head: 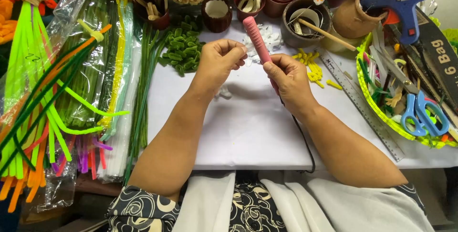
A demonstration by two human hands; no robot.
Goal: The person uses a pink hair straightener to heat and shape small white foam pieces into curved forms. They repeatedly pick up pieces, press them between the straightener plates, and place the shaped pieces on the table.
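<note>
I am gripping the pink corded tool (260,46) in my right hand (288,81), its ribbed barrel tilting up over the white counter (248,127). My left hand (217,62), just left of the tool, is pinching closed on something too small to make out. White scraps (267,38) are lying behind the tool, green pieces (183,48) further left. I judge a steady barrel and fingertips kept off it matter most.

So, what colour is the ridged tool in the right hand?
Pink; the tool in the right hand has a black cord. Head view shows it best.
</note>
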